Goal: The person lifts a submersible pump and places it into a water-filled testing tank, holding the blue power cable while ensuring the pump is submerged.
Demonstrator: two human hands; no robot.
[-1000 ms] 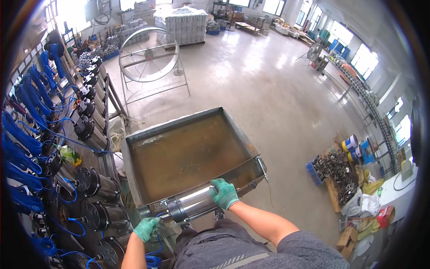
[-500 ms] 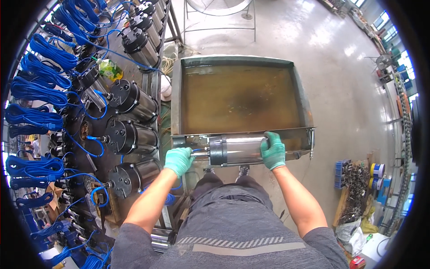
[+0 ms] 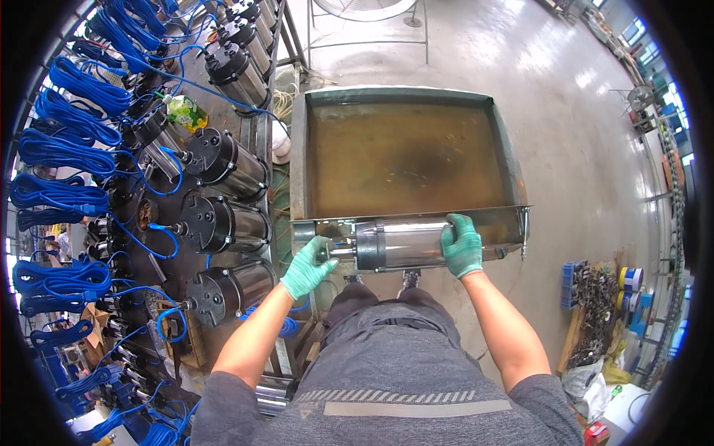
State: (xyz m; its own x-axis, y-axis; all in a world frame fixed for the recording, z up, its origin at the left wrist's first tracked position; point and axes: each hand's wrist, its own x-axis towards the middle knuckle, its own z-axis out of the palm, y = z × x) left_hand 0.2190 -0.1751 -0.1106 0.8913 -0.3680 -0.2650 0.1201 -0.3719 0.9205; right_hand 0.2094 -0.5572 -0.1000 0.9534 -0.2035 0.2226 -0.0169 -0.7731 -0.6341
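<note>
A shiny steel cylindrical motor (image 3: 413, 244) with a black end cap lies sideways across the near strip of a metal water tank (image 3: 299, 156). Its thin shaft end points left. My right hand (image 3: 462, 247), in a green glove, is closed over the top of the steel body near its right end. My left hand (image 3: 306, 267), gloved the same way, is at the shaft end, with thumb and fingers curled about the tip and a small gap between them. What lies in that gap is too small to make out. Brownish water fills the tank beyond the motor.
On the left, a bench carries several similar motors (image 3: 236, 225) with blue cables, coiled in bundles (image 3: 61, 279). A yellow-green bag (image 3: 186, 113) lies among them. A round fan on a stand (image 3: 364, 9) is at the far side; a blue crate (image 3: 573, 284) and metal parts lie right.
My left hand has loosened its wrap on the shaft end and turned, its thumb now apart from its fingers. My right hand stays on the motor. The whole view has shifted slightly.
</note>
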